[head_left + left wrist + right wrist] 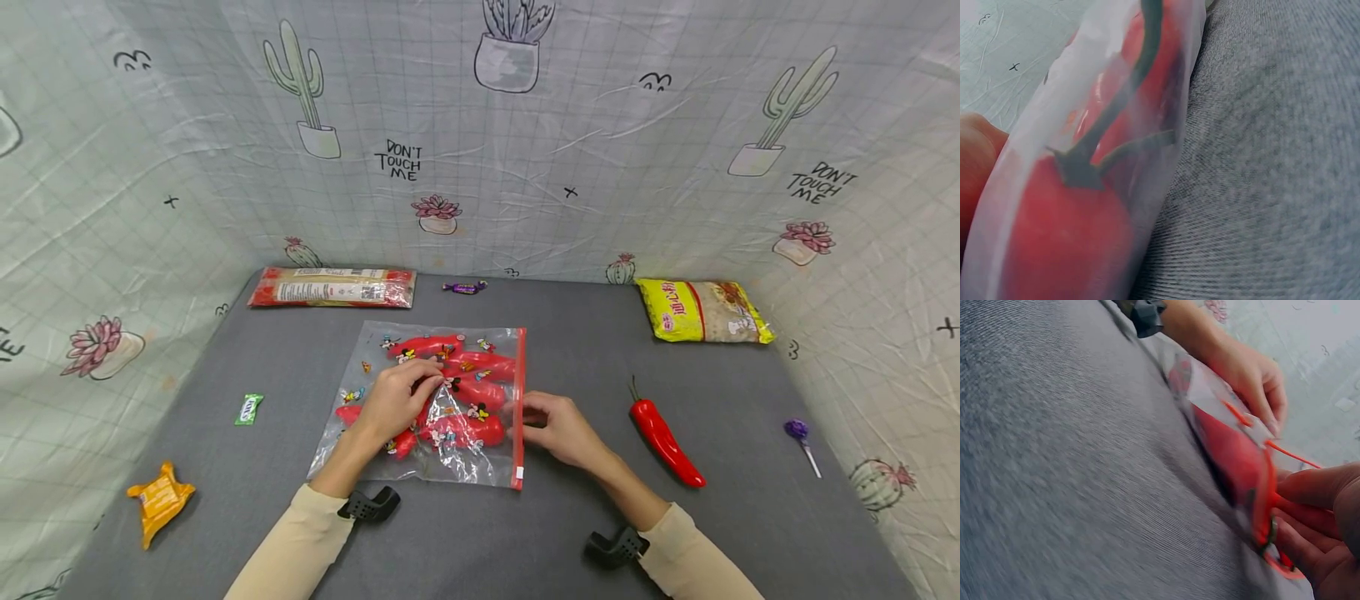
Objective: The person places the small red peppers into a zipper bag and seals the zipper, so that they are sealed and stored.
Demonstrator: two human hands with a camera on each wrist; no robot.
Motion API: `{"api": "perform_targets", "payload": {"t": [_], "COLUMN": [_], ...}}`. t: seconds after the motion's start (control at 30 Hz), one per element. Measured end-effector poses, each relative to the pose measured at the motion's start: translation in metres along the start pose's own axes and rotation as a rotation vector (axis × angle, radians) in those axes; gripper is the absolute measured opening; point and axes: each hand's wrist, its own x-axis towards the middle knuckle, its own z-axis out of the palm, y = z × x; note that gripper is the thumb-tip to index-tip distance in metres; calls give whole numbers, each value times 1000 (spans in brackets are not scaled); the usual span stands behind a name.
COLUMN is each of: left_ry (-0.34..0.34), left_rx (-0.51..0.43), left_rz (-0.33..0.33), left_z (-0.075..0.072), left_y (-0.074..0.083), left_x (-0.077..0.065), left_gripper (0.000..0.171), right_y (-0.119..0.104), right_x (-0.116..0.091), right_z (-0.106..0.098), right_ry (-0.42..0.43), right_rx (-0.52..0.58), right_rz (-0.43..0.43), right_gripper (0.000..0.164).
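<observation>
A clear zip bag (375, 358) with cartoon prints and a red zip edge (520, 367) lies flat, holding several red chili peppers (465, 429). My left hand (393, 400) pinches the upper film near the middle, and creases run down from the fingertips. In the left wrist view, red peppers (1072, 231) with green stems show through the plastic. My right hand (558, 429) is at the bag's mouth, with fingertips just behind the red edge. In the right wrist view its fingers (1310, 487) bracket something red; I cannot tell whether they grip it.
Right of the bag lie a loose red chili pepper (663, 442), a purple lollipop (798, 432) and a yellow food packet (701, 312). Behind it are a long noodle packet (337, 287) and a purple candy (465, 287). A green candy (249, 409) and orange packet (161, 500) lie left.
</observation>
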Motion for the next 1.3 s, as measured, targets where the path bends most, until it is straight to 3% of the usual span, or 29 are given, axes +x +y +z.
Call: {"api": "perform_targets", "payload": {"t": [0.4,0.67,0.97,1.17,1.3], "left_ry": [-11,-2,-2,-8,-9], "left_rx": [-1,-18,-18,-18,-22], "left_rz": [-8,-9,-13,-12,-17], "left_z": [0,1,1,0,0], "left_y": [0,0,-1,0,2], "left_x": [0,-1,-1,-1,0], "left_gripper": [11,11,11,11,10], "right_y": [-24,7,25,38,44], "right_x": [-16,-32,-57,-72,-81], "right_z": [-46,-81,-116,-131,-137], "right_ry": [90,158,200,146,109], "right_rx": [-42,-161,-263,-379,-388], "right_rz": [39,56,123,40,-4], "right_gripper": [33,35,34,32,27]}}
